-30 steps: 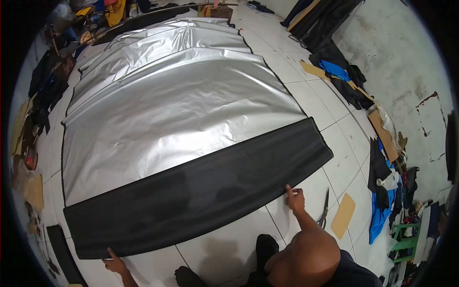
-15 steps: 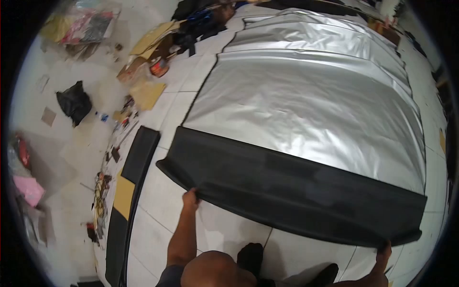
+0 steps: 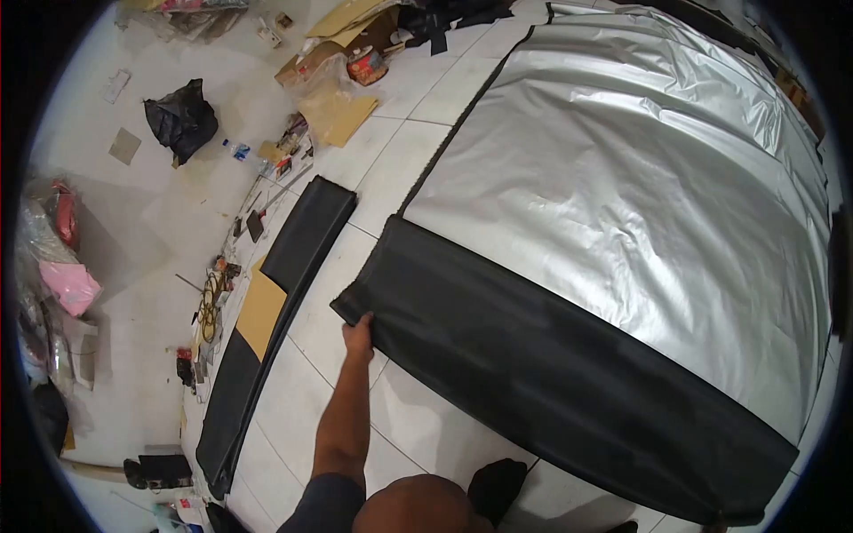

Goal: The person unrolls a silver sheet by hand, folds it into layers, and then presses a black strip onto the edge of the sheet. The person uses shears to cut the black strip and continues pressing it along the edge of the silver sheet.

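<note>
A large sheet of coated fabric [image 3: 613,222] lies silver side up, with its near end turned over to form a wide black band [image 3: 551,355]. At the left end of that band, my left hand [image 3: 358,338] is closed on the black edge, thumb on top. My right hand [image 3: 716,524] shows only as a small part at the bottom of the view, closed at the band's right end; most of it is out of frame. Between the hands the near edge bows toward my feet.
Left of the sheet lies a long folded black strip [image 3: 306,240] with a tan piece [image 3: 263,315] on it. Beyond are a black plastic bag [image 3: 182,120], scattered tools, a red-labelled can [image 3: 365,65] and pink wrapping [image 3: 69,286]. My dark-covered foot [image 3: 498,489] stands on the tiles.
The view has turned and shifted right, so the sheet sits more slanted. The black band looks flatter and smoother, its left corner drawn straighter. Both hands keep their hold on its edge.
</note>
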A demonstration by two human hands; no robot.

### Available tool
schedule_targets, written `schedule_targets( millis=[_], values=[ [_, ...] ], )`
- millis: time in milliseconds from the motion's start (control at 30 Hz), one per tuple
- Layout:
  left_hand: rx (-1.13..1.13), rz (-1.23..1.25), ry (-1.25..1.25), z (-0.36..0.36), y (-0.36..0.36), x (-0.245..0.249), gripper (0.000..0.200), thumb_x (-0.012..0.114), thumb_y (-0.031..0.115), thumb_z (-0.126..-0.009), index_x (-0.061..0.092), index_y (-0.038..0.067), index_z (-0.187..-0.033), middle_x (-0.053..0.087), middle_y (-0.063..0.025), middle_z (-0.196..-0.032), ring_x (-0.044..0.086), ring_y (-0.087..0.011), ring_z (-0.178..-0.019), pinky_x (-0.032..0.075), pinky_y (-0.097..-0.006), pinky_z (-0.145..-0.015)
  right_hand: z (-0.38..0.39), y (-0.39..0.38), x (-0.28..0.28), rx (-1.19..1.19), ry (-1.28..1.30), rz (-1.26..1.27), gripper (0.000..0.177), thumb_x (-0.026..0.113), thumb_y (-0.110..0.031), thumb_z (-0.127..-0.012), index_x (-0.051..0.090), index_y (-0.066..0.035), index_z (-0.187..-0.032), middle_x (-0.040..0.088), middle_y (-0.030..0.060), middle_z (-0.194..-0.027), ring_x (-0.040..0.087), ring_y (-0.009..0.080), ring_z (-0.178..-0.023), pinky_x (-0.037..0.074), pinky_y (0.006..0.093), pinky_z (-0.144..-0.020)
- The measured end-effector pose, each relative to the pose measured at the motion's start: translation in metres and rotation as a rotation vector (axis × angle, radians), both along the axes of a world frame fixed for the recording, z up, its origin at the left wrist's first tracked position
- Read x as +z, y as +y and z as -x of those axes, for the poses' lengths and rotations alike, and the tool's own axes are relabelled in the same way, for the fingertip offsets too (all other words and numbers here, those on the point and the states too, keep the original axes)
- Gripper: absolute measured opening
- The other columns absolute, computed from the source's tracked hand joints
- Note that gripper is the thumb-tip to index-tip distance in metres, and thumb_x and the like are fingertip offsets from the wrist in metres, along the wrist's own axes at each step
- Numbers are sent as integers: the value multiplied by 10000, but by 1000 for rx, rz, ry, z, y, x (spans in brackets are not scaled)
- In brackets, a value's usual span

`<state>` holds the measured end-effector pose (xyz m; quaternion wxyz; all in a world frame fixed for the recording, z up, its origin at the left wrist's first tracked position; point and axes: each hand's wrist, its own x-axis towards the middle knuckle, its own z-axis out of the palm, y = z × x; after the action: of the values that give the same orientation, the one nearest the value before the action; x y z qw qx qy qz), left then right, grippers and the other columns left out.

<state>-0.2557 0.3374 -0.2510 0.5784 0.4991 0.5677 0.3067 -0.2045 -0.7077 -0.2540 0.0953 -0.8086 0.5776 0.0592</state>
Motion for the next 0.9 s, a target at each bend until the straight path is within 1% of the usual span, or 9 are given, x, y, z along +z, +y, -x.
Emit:
schedule_targets(
  millis=[100,167,200,233,300,400,600,733,900],
  values=[
    [-14,-61,94,-2,33,-1,550,709,88,-727,380,-44,-1147,540,-189,-1071,573,-287,-948,494,-383,-833,-36,9,12,368,140,357,557,597,-248,-847,410,-14,-1317,432,180,-1330,419,342,-1212,347,434,-1011],
    [-88,-96,115,7,64,-9,591,709,96,-731,355,-29,-1187,527,-192,-1096,557,-290,-983,480,-379,-855,-66,-8,-10,977,56,510,566,596,-247,-846,399,-17,-1325,423,184,-1339,413,350,-1218,343,438,-1013],
    [-165,-76,97,4,67,-2,623,709,101,-733,336,-23,-1216,515,-196,-1119,545,-293,-1007,474,-378,-864,-89,34,3,1183,-28,551,571,596,-247,-846,394,-19,-1329,418,186,-1343,409,354,-1222,342,440,-1014],
    [-60,-115,175,1,63,1,692,708,107,-740,292,-15,-1279,478,-206,-1179,529,-295,-1031,478,-379,-855,-120,88,20,1277,-50,328,639,599,-221,-804,343,-26,-1356,357,210,-1381,358,398,-1251,309,469,-1034],
    [-115,-70,180,-5,55,22,694,684,148,-773,277,4,-1316,463,-200,-1206,528,-289,-1021,487,-390,-829,-157,181,50,1514,-152,266,569,561,-118,-772,398,-25,-1310,434,235,-1285,407,408,-1194,334,470,-1001],
    [-233,-8,217,4,80,14,553,658,202,-805,394,19,-1255,529,-165,-1112,566,-247,-931,504,-373,-757,-177,195,48,1556,93,155,578,547,-83,-716,422,-44,-1278,449,212,-1279,426,401,-1173,345,466,-986],
    [-329,5,392,-3,77,40,352,636,287,-832,551,32,-1060,588,-79,-908,581,-164,-758,506,-322,-607,-205,151,21,1542,-21,5,388,499,-33,-709,494,10,-1095,529,212,-1048,489,400,-991,400,462,-867],
    [-389,25,483,-2,88,33,319,630,308,-838,565,30,-981,590,-57,-832,575,-152,-703,503,-316,-599,-208,143,13,1482,111,19,324,466,-16,-739,501,6,-1061,487,238,-1191,470,416,-1080,391,454,-909],
    [-377,-1,591,23,91,30,318,636,331,-835,573,23,-885,561,-51,-749,550,-145,-629,479,-300,-539,-193,121,-1,1575,33,27,251,462,-30,-742,504,1,-987,408,243,-1328,418,419,-1177,351,484,-950]
  ],
)
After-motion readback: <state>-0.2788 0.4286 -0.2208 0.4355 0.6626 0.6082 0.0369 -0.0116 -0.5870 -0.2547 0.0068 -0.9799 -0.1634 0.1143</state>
